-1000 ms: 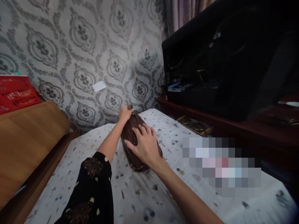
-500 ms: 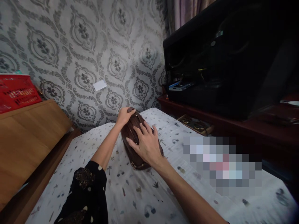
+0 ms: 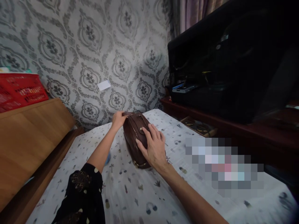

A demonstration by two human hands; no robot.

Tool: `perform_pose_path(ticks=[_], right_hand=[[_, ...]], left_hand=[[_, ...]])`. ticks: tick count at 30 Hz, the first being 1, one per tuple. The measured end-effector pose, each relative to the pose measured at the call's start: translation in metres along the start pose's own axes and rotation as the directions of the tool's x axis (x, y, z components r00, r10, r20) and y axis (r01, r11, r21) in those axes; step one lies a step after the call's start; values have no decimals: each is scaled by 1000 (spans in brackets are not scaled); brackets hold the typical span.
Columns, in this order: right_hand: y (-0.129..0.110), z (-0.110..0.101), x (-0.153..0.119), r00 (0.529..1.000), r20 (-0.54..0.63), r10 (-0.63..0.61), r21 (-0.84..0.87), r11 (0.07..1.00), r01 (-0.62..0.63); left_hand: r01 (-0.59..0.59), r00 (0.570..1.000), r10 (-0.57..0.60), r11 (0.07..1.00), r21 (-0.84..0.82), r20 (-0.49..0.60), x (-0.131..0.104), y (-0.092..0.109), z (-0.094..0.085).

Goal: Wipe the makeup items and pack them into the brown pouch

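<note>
A dark brown leather handbag point(image 3: 132, 141) with zips and small gold-coloured metal fittings stands on a white printed sheet point(image 3: 130, 193). At its far left end, my left hand point(image 3: 118, 119) is closed around the bag's strap or handle, with the fingertips partly hidden. My right hand point(image 3: 154, 146) lies on the near right side of the bag. Its fingers are spread over the leather, and the thumb rests apart from them near a zip line. Part of a small blue object point(image 3: 107, 158) shows beside my left forearm.
A wooden headboard-like panel point(image 3: 35, 130) with a red basket point(image 3: 22, 91) borders the left. Patterned wallpaper point(image 3: 77, 62) closes off the back. To the right stand a large black cabinet or screen point(image 3: 233, 77) and an open drawer point(image 3: 207, 132); a blurred-out patch covers part of the sheet.
The bag has turned more upright, showing more of its top. My left hand has shifted slightly left and lower along the strap end; my right hand has slid a little to the right.
</note>
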State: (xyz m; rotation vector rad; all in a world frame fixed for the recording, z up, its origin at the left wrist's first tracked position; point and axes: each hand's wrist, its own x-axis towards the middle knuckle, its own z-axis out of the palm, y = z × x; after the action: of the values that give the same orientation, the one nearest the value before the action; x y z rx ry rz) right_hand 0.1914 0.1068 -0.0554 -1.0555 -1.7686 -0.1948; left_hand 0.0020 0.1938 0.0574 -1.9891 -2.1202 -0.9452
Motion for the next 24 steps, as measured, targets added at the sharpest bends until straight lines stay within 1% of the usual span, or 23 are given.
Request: perform_pose_path(ticks=[2, 6, 9, 11, 13, 15, 17, 20, 24], right_hand=[[1, 1, 0, 1000, -14, -9, -2, 1000, 9], [2, 4, -1, 999, -45, -10, 8, 1000, 10], [3, 7, -3, 997, -81, -1, 62, 998, 6], [5, 8, -4, 992, -121, 29, 102, 995, -16], [6, 8, -4, 987, -152, 55, 132, 991, -35], [7, 8, -4, 986, -159, 58, 150, 988, -34], [7, 8, -4, 986, -156, 52, 165, 986, -26], [7, 7, -3, 986, -159, 54, 188, 982, -24], [7, 5, -2, 985, -163, 55, 187, 982, -23]], left_hand=[[1, 1000, -2, 1000, 30, 19, -3, 4, -3], [-35, 998, 30, 996, 81, 61, -13, 11, -12], [-61, 996, 53, 993, 101, 73, -17, 18, -15], [-88, 994, 81, 992, 91, 76, -17, 25, -14], [-130, 988, 124, 990, 62, 89, -15, 34, -9], [-167, 980, 163, 986, 26, 110, -13, 44, 0], [-167, 979, 166, 986, 0, 118, -8, 52, 11], [-97, 992, 99, 995, -32, 82, 3, 55, 27], [17, 999, -10, 990, -142, 48, 18, 46, 41]])
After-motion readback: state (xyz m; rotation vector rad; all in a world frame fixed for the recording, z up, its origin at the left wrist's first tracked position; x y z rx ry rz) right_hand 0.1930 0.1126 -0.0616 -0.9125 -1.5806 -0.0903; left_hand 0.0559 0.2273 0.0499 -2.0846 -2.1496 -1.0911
